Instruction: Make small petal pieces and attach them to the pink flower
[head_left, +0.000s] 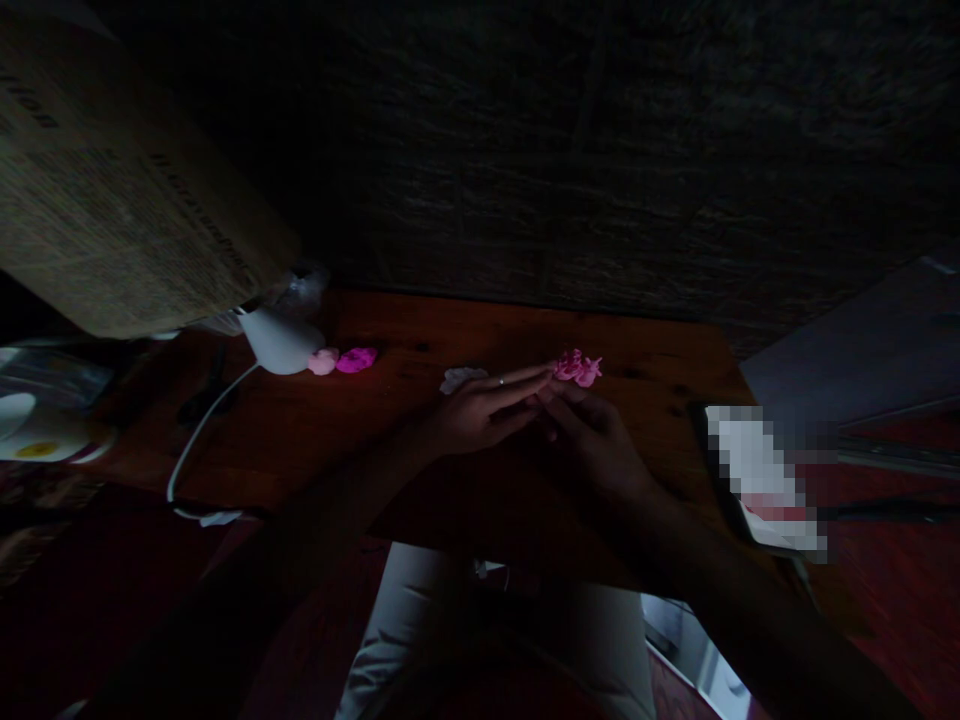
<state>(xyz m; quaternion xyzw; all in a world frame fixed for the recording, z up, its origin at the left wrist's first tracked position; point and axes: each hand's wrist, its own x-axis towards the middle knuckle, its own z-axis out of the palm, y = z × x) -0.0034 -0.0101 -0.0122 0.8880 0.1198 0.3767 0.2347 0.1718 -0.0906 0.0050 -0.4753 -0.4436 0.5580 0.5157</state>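
Note:
Over the wooden table my two hands meet, their fingertips touching. My left hand reaches rightward with its fingers pressed together, a ring on one of them. My right hand has its thumb and fingers closed against the left fingertips. Whatever lies between them is hidden by the fingers and the dim light. Just beyond the fingertips sits a ruffled pink clay-like piece, shaped like small petals. Behind my left hand is a crumpled whitish piece. Farther left lie a pale pink lump and a magenta lump.
A lamp with a white base and a printed-paper shade stands at the left, its white cable curving down. A device with a blurred bright screen lies at the right. Behind the table rises a dark wall.

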